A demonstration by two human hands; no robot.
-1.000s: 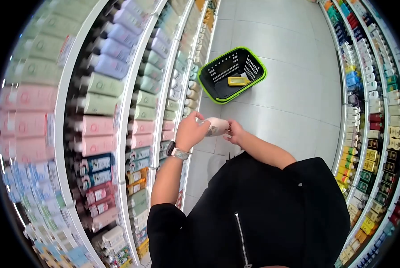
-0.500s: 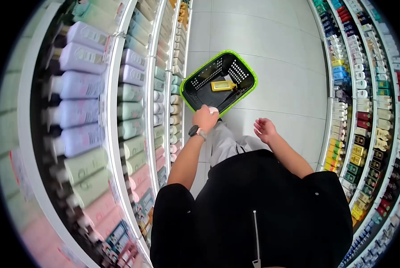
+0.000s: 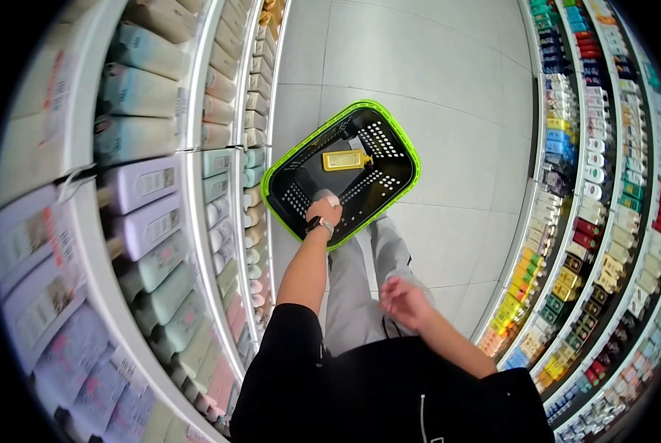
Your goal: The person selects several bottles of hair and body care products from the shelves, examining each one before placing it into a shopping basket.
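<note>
Yellow bottle (image 3: 343,160) lies in basket (image 3: 397,166), frame centre; left hand (image 3: 326,213) grasps pale item (image 3: 330,198) inside, not yet released; right hand (image 3: 405,301), lower centre, loosely curled, empty.

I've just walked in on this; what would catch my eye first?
Likely the black basket with its bright green rim, on the aisle floor. Inside it lies a yellow bottle, with the left hand nearby holding a pale item. Packed shelves line both sides.

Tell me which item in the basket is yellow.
The bottle lying on its side in the basket, untouched; the item in the left hand is pale instead.
</note>
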